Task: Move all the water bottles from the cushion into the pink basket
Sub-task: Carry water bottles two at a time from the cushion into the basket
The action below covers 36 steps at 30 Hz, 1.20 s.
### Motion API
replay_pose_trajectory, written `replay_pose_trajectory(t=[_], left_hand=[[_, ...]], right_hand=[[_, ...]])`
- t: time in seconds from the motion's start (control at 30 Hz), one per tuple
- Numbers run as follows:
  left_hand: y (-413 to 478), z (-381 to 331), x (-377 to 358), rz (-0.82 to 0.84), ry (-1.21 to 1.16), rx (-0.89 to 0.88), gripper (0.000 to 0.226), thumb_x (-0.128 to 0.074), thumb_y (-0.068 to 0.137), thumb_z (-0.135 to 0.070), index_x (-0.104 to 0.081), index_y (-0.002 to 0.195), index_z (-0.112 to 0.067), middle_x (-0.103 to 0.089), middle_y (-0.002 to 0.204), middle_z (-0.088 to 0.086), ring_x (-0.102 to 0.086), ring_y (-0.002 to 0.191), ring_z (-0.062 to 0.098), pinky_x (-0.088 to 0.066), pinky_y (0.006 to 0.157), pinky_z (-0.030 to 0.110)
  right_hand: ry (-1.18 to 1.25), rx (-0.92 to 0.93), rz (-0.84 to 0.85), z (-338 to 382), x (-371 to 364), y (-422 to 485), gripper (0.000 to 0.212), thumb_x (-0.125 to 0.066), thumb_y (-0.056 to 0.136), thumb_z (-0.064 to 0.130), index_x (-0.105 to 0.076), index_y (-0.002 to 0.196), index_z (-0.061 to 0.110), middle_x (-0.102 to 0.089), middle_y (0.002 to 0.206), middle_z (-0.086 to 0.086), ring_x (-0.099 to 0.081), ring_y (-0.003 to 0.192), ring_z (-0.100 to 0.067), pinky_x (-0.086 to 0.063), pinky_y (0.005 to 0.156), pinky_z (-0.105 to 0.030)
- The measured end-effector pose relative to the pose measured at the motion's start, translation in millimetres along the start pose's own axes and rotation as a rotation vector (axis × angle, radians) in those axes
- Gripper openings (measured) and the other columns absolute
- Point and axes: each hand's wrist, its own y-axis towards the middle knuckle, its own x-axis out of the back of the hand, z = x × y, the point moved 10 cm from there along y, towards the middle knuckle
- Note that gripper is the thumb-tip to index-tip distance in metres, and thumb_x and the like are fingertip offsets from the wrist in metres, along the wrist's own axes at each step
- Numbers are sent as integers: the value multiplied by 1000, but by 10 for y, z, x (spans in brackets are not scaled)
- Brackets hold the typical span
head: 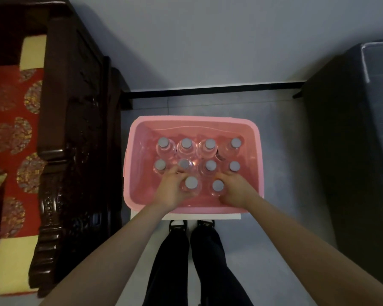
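Observation:
The pink basket (pixel 260 164) sits on the floor in front of me, on a white board. Several clear water bottles with pale caps stand upright inside it in rows. My left hand (pixel 169 191) is wrapped around a bottle (pixel 191 182) in the near row. To its right, my right hand (pixel 234 191) grips another bottle (pixel 218 185). Both hands are inside the basket. The red cushion (pixel 8 129) with round gold patterns lies at the far left; no bottle shows on its visible part.
A dark carved wooden sofa arm (pixel 75 129) stands between the cushion and the basket. A dark cabinet or box (pixel 358 151) stands at the right. My legs and shoes (pixel 190 250) are just behind the basket. A pale wall with a black skirting strip lies beyond.

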Motion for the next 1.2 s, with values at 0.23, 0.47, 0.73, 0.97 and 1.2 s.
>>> replay_pose_trajectory(t=[0.23,0.47,0.73,0.97,1.2], left_hand=[[121,127,-128,15,218,2,33,-81,67,-24,-74,100,-20,-60,107,0,-60,95,19,-50,78,30],[227,204,-336,155,375,-36,29,-74,71,-19,-71,100,-16,-60,109,2,-57,102,22,-50,80,36],[316,101,-579,283,669,-185,38,-69,79,-25,-61,115,-20,-59,112,2,-58,104,27,-51,77,36],[307,31,-491,259,580,-160,35,-63,84,-25,-55,117,-22,-66,103,9,-63,96,31,-51,73,38],[315,-107,-546,238,488,-149,24,-63,82,-14,-62,106,-15,-68,97,10,-64,91,28,-45,70,31]], right_hand=[[-55,-88,-11,-127,-92,67,18,-64,68,12,-70,85,11,-72,88,-7,-66,83,-28,-53,69,-34],[-42,-131,-7,-165,-112,74,14,-62,72,14,-68,85,12,-72,89,-8,-65,85,-30,-54,71,-38],[-68,-152,-34,-190,-112,44,33,-62,72,16,-65,104,18,-69,102,-6,-65,92,-33,-52,67,-38],[17,-118,-205,-117,71,-81,37,-68,75,18,-68,112,23,-65,107,-3,-61,95,-28,-52,70,-39],[16,-147,-192,-121,119,-119,24,-66,78,14,-70,101,11,-61,103,-7,-60,91,-29,-50,73,-39]])
